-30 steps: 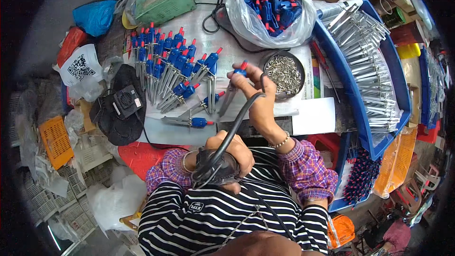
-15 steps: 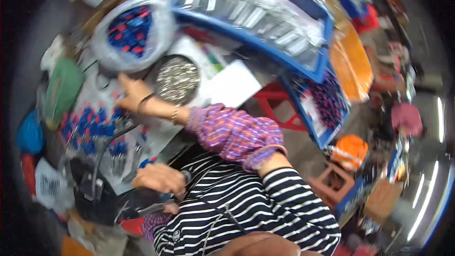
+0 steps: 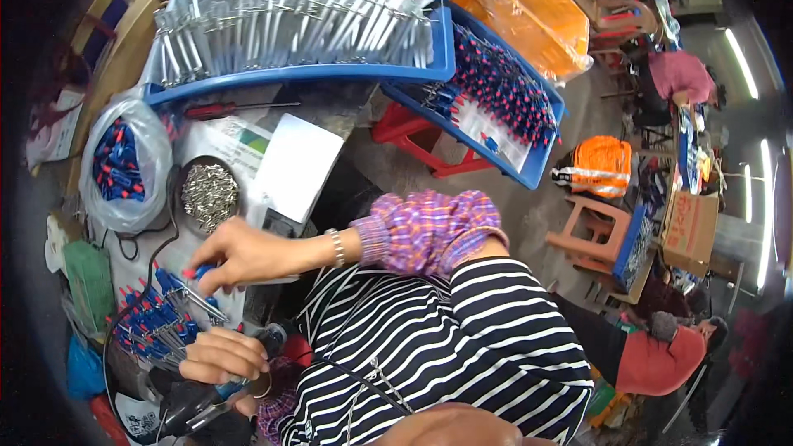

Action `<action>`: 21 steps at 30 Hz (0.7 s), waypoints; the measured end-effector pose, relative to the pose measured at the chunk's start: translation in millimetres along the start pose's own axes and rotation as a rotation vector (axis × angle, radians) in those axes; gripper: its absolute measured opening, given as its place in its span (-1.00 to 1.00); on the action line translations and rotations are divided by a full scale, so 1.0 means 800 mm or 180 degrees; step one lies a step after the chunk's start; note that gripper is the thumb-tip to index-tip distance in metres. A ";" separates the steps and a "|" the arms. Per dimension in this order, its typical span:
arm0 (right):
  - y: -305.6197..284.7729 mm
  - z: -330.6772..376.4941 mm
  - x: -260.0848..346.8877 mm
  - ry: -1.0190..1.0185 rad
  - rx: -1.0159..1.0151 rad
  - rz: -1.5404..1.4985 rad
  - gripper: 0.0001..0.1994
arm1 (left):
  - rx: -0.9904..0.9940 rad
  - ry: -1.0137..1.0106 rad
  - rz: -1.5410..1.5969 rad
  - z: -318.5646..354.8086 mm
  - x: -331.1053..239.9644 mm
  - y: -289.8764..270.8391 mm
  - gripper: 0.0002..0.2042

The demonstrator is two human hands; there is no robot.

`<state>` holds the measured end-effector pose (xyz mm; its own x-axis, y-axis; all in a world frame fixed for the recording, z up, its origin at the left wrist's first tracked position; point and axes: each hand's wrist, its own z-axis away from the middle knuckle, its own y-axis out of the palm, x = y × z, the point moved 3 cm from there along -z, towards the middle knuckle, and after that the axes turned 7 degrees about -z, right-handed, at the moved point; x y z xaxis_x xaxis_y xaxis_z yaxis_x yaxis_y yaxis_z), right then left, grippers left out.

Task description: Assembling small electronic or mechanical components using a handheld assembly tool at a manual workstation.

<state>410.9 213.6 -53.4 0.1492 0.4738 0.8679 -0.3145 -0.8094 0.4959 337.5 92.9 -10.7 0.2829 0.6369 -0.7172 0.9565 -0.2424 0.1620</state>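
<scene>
My right hand (image 3: 235, 254) reaches across from the right with thumb and fingers pinched around a small blue piece with a red tip (image 3: 204, 270). Just below it, several similar blue-and-red pieces with metal shafts (image 3: 157, 320) lie in a heap on the work surface. My left hand (image 3: 225, 355) is curled at the front of that heap. Its fingers close on something I cannot make out, next to a dark, shiny object (image 3: 194, 409). A round bowl of small metal parts (image 3: 210, 196) sits beyond my right hand.
A plastic bag of blue-and-red pieces (image 3: 121, 161) stands at the left. Behind is a blue tray of metal pieces (image 3: 297, 72), with a second blue tray (image 3: 529, 167) on a red stool (image 3: 413, 142). A screwdriver (image 3: 216, 111) and white pad (image 3: 296, 167) lie nearby. A co-worker (image 3: 661, 355) bends at right.
The view has turned and shifted. My right hand has come away from beside the plastic bag, back over the heap, and now pinches a blue piece. My left hand remains low at the front.
</scene>
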 end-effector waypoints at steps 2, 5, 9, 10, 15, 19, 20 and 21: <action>-0.040 0.026 0.000 0.0156 -0.0397 -0.0286 -0.71 | -0.0174 -0.0035 -0.0092 -0.008 0.007 0.006 -0.53; -0.090 0.069 -0.002 0.0734 -0.0859 -0.0920 -0.65 | -0.0336 -0.0091 -0.0261 -0.027 0.020 0.005 -0.52; -0.134 0.121 -0.018 0.0939 -0.1277 -0.0994 -0.75 | -0.0451 -0.0194 -0.0280 -0.043 0.051 0.004 -0.53; -0.139 0.127 -0.020 0.0947 -0.1247 -0.1037 -0.75 | -0.0483 -0.0194 -0.0397 -0.047 0.058 0.003 -0.54; -0.147 0.139 -0.031 0.1309 -0.1235 -0.0652 -0.69 | -0.0873 -0.0281 -0.1047 -0.072 0.081 0.021 -0.57; -0.153 0.139 -0.046 0.1486 -0.1271 -0.0471 -0.70 | -0.0980 -0.0271 -0.1134 -0.079 0.101 0.027 -0.56; -0.154 0.137 -0.053 0.1457 -0.1286 -0.0420 -0.71 | -0.1000 -0.0231 -0.1209 -0.078 0.104 0.027 -0.55; -0.154 0.136 -0.054 0.1281 -0.1323 -0.0338 -0.72 | -0.0862 -0.0234 -0.1217 -0.077 0.107 0.024 -0.55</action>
<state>544.9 255.1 -149.2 -0.1421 0.7049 0.6949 -0.6706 -0.5849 0.4562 384.8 187.8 -27.4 -0.0895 0.5875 -0.8043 0.9779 0.2051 0.0410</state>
